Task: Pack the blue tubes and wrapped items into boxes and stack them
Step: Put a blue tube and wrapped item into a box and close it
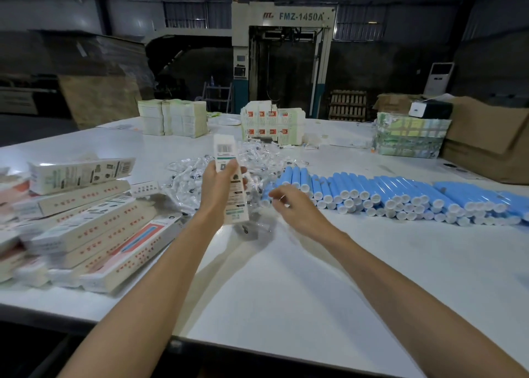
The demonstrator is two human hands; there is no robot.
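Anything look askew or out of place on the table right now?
Yes: the packed boxes at the left lie fanned and slanting rather than squarely stacked, the top box tilted. The blue tubes lie in neat rows; wrapped items form a loose heap.

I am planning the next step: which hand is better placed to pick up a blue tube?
Right. The right hand is empty and hovers beside the blue tubes; the left hand grips a box.
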